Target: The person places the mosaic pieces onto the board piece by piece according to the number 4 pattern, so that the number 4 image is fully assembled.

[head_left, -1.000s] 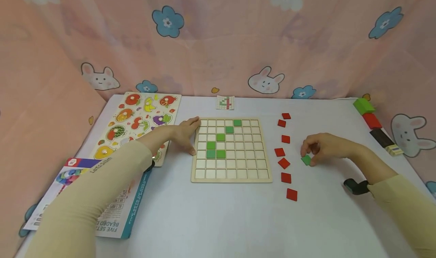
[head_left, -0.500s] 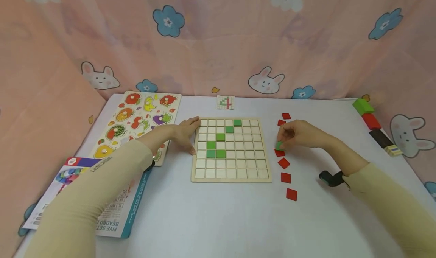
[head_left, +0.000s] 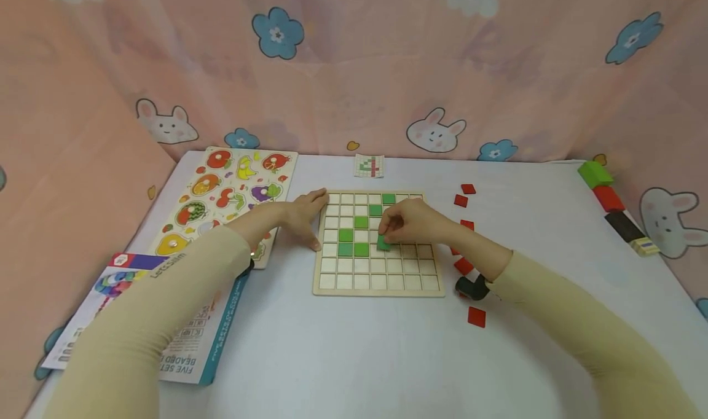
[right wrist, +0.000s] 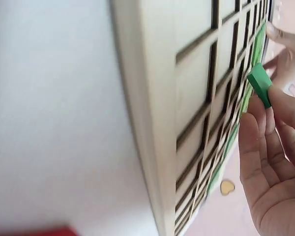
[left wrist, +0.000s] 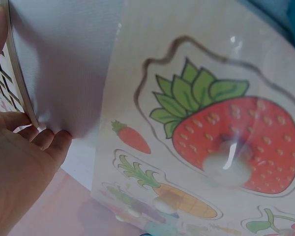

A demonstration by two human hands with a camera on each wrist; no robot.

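Note:
A wooden grid board (head_left: pixel 378 294) lies mid-table with several green tiles (head_left: pixel 361 222) set in its squares. My right hand (head_left: pixel 413 221) pinches another green tile (head_left: pixel 383 244) between thumb and fingers, low over the board right of the set tiles. The right wrist view shows this held tile (right wrist: pixel 259 84) tilted, its far end free of the fingertips. My left hand (head_left: pixel 303 218) rests at the board's left edge, fingers spread. Close up in the left wrist view, that hand's fingertips (left wrist: pixel 61 140) touch the table beside the board's edge.
Several red tiles (head_left: pixel 477 317) form a column right of the board, partly hidden by my right forearm. Behind the board lies a small pattern card (head_left: pixel 369 166). A fruit puzzle (head_left: pixel 228 182) and a box (head_left: pixel 193 364) lie left; coloured blocks (head_left: pixel 608 198) line the far right.
My right hand has carried the green tile leftward from beyond the red tiles, across them, to over the board. My left hand stays at the board's edge.

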